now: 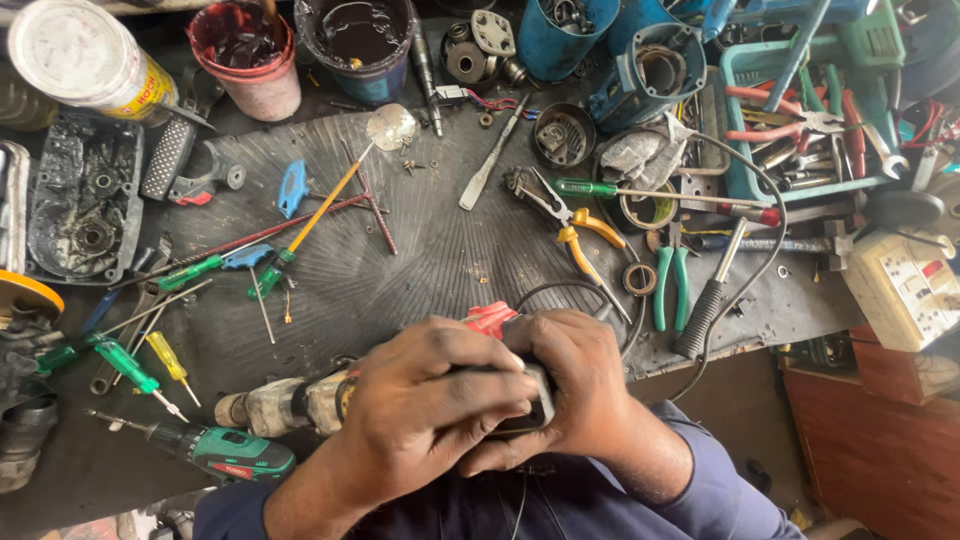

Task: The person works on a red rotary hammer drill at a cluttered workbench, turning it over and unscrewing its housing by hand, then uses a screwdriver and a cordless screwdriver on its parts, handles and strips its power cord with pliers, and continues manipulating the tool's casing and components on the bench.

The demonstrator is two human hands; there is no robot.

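Note:
Both my hands clasp a small dark part with a pale edge (538,400) close to my chest. My left hand (425,410) wraps over it from the left and my right hand (580,385) from the right. A red piece (490,318) pokes out just above my fingers. A worn, dirty power drill (285,403) lies right beside my left hand. A black cable (575,290) loops past my right hand. Most of the held part is hidden by my fingers.
The black rubber mat (440,240) carries screwdrivers, yellow-handled pliers (580,240), green-handled pliers (672,285) and a long spoon (350,170). A green cordless driver (235,452) lies at the lower left. Cups of dark liquid (245,50), a teal tool tray (800,110) and a socket box (905,285) stand around the edge.

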